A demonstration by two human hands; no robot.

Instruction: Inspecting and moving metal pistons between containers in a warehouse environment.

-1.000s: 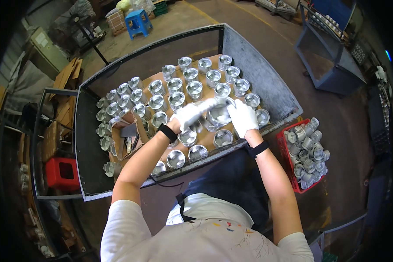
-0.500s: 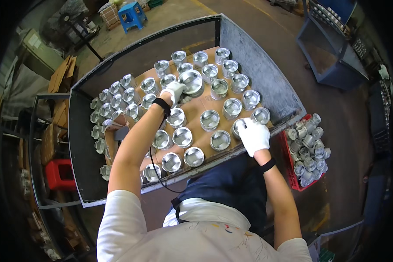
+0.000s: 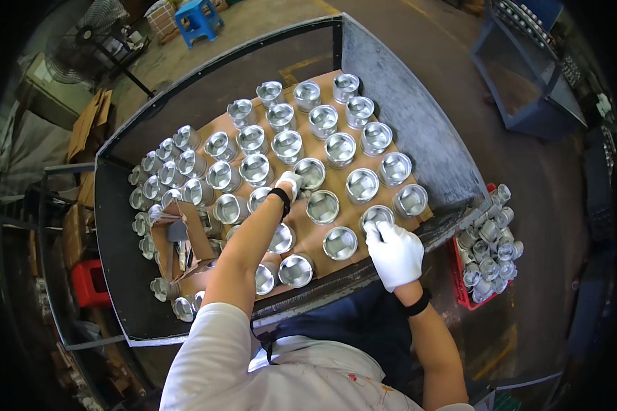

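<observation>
Silvery metal pistons stand in loose rows on brown cardboard (image 3: 341, 168) inside a large grey metal-sided cart. My left hand (image 3: 291, 183), in a white glove, is closed at the left side of a piston (image 3: 310, 173) near the middle; its fingertips are partly hidden. My right hand (image 3: 396, 253), also gloved in white, has its fingers bent onto the rim of another piston (image 3: 377, 216) near the front right. Between the hands stands a piston (image 3: 322, 207) that neither touches. Further pistons (image 3: 339, 149) surround them.
An open carton (image 3: 202, 241) with small items stands among the pistons at left. A red crate (image 3: 462, 277) heaped with pistons is right of the cart wall (image 3: 418, 103). A blue stool (image 3: 200, 22), a fan (image 3: 83, 34) and another grey cart (image 3: 521, 82) stand beyond.
My left hand has come nearer and to the right; the piston it held raised seems lower now, on the cardboard. My right hand stays at its piston, and the view has shifted slightly.
</observation>
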